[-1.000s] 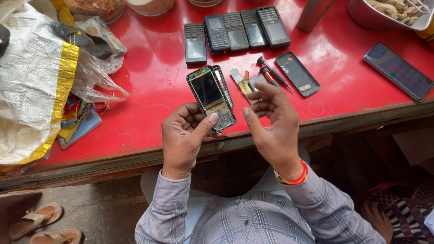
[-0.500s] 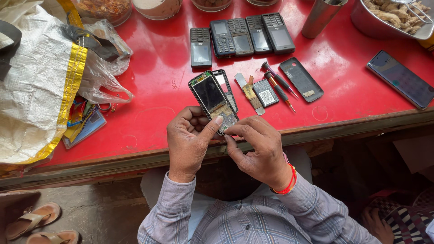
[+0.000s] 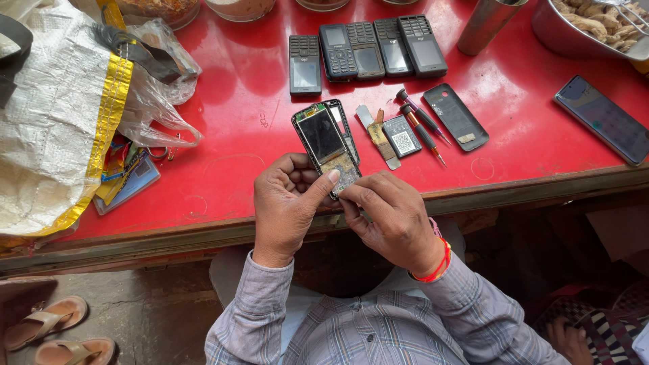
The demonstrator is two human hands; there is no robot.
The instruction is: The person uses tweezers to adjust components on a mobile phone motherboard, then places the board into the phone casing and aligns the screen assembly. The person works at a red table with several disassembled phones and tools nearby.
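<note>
Grasping the opened phone (image 3: 326, 143), the left hand (image 3: 287, 203) keeps its grip; the right hand (image 3: 392, 216) pinches its lower end.

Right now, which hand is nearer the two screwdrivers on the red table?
Right. The right hand sits just below and left of the screwdrivers; the left hand is farther left, holding the opened phone.

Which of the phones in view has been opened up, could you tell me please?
The phone held in both hands, left hand and right hand: its keypad cover is off, showing bare innards. The four keypad phones in the row are whole.
</note>
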